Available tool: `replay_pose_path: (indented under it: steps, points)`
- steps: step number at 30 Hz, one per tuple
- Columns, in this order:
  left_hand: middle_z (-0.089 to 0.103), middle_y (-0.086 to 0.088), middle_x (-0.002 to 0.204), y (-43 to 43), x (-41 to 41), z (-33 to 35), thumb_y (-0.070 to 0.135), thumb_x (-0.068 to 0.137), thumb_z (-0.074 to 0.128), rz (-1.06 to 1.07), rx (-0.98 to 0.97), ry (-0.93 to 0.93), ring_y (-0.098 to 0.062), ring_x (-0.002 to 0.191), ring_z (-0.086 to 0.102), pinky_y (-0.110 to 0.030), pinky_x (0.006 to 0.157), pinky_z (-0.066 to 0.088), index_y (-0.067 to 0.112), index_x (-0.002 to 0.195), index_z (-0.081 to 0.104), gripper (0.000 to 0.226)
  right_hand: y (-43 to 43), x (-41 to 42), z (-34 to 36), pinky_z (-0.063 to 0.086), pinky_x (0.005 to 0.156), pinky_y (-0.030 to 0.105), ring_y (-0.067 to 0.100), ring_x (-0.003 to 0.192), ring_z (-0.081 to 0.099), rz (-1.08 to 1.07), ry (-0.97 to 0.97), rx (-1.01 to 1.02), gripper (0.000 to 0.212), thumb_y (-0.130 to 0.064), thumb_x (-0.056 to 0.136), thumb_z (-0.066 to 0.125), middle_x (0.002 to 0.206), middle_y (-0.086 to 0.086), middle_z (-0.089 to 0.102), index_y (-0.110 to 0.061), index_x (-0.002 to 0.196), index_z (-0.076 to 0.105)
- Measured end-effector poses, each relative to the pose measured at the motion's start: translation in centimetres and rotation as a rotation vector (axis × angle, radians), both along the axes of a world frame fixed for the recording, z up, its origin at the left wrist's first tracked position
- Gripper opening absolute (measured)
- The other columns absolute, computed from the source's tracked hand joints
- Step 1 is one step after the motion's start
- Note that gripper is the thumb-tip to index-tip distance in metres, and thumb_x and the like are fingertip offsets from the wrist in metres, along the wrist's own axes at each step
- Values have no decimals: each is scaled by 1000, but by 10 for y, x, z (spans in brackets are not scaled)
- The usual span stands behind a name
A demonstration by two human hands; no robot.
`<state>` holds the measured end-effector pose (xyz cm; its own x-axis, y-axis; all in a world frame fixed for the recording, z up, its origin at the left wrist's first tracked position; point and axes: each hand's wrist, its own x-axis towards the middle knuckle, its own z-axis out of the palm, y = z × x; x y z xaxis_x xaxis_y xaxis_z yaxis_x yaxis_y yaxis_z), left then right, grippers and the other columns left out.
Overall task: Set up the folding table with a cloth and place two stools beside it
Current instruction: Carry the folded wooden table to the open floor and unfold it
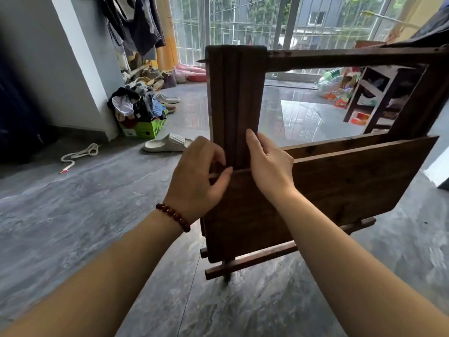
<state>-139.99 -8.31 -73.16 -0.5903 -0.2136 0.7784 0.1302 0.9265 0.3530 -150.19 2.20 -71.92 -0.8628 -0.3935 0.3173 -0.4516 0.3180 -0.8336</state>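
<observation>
Pinching the folded leg slats (234,105), the left hand (196,171) teams with the right hand (269,164), fingers straight and pressed flat alongside, apparently to swing them off the half-collapsed folding table (340,181) standing on the floor (97,215).

Left hand (196,173) curled, right hand (269,166) flat
</observation>
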Motion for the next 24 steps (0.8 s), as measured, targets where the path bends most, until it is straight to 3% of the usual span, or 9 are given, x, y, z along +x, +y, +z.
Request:
replay_pose_path:
  steps: [4, 7, 9, 11, 13, 15, 19, 21, 24]
  points:
    - [39, -3, 99, 2, -10, 1, 26, 70, 79, 151, 258, 62, -15, 88, 43, -23, 78, 39, 7, 99, 45, 49, 0, -1, -6, 21, 92, 29, -33, 85, 28, -15, -6, -32, 38, -58, 94, 28, 72, -18, 54, -36, 76, 54]
    - [43, -3, 117, 7, -20, 5, 32, 73, 77, 71, 507, -71, -14, 106, 48, -30, 92, 45, 8, 118, 36, 66, -1, -1, -9, 19, 90, 26, -9, 96, 36, -18, -25, -36, 38, -62, 92, 29, 67, -19, 52, -37, 78, 54]
    - [55, 0, 117, 8, -24, 8, 29, 78, 72, -58, 640, -161, -12, 106, 57, -35, 93, 49, 12, 122, 39, 57, -1, -3, -11, 23, 93, 28, -1, 92, 40, -19, -17, -34, 37, -63, 91, 31, 63, -18, 51, -37, 79, 53]
    - [61, 2, 110, 8, -25, 8, 28, 82, 69, -59, 643, -193, -12, 101, 62, -35, 89, 51, 15, 119, 44, 47, -1, -4, -14, 23, 97, 28, -13, 89, 38, -29, -5, -45, 43, -65, 90, 31, 64, -18, 51, -33, 87, 60]
    - [63, 1, 110, 8, -24, 8, 29, 83, 67, -41, 628, -196, -13, 100, 62, -32, 87, 51, 16, 117, 45, 43, -2, -4, -17, 21, 99, 28, -32, 88, 26, -53, 38, -50, 55, -65, 89, 31, 69, -19, 52, -25, 109, 64]
    - [63, 0, 112, 10, -24, 7, 28, 83, 67, -28, 622, -193, -15, 101, 62, -33, 87, 51, 15, 118, 44, 44, -4, -2, -20, 17, 96, 24, -38, 85, 21, -73, 100, -42, 61, -66, 88, 30, 75, -15, 57, -24, 118, 62]
    - [63, -1, 111, 10, -25, 8, 28, 83, 67, -5, 625, -186, -16, 100, 62, -38, 88, 51, 15, 118, 44, 43, -5, 0, -19, 12, 93, 19, -11, 86, 45, -80, 157, -17, 62, -65, 89, 27, 82, -9, 64, -23, 119, 61]
    - [63, -2, 111, 10, -26, 8, 27, 83, 67, -5, 650, -173, -16, 100, 63, -39, 89, 50, 14, 117, 45, 43, -5, -2, -18, 12, 97, 20, 0, 96, 52, -89, 151, -9, 61, -63, 91, 28, 83, -6, 65, -20, 119, 62]
    - [64, -2, 109, 13, -27, 7, 26, 82, 68, 11, 669, -138, -17, 98, 63, -41, 87, 51, 13, 116, 47, 42, -8, -3, -17, 15, 106, 27, 10, 104, 56, -105, 132, -10, 55, -58, 94, 29, 78, -12, 54, -18, 104, 65]
